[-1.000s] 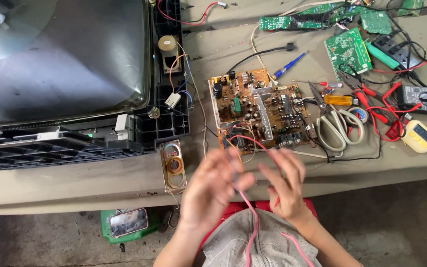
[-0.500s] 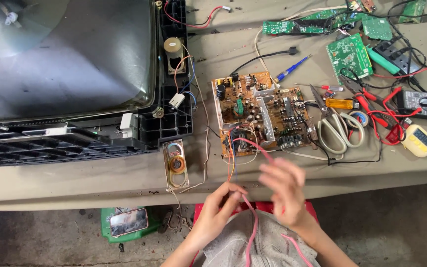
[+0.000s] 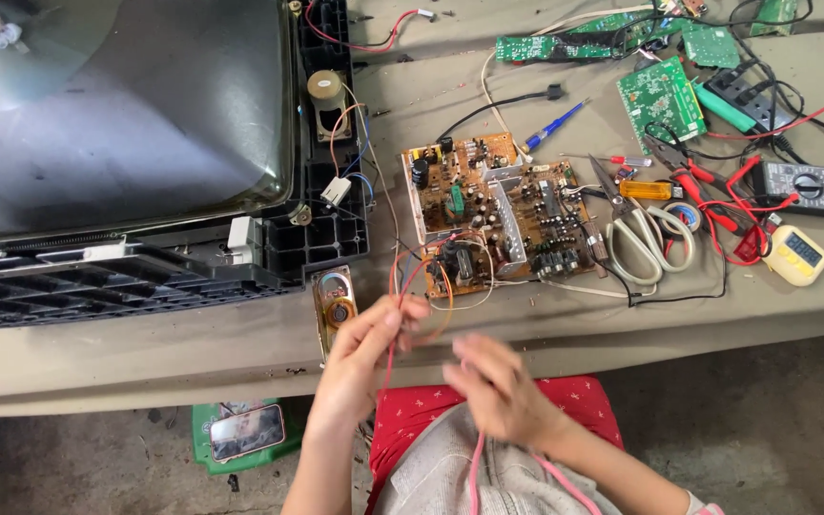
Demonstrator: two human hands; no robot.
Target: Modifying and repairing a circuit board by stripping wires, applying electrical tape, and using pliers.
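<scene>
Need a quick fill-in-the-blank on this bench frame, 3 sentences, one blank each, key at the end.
1. The left hand pinches a thin ____ wire that leads from the brown circuit board.
2. The scissors lie directly to the ____ of that board.
3. The small oval speaker lies on the table just in front of the television's black ____.

Missing words: red; right; frame

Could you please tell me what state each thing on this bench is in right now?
left hand: pinching a red wire.
right hand: blurred, grip unclear.
brown circuit board: bare, flat on the table.
television: screen down, back off.
scissors: closed.
multimeter: leads plugged in.
</scene>
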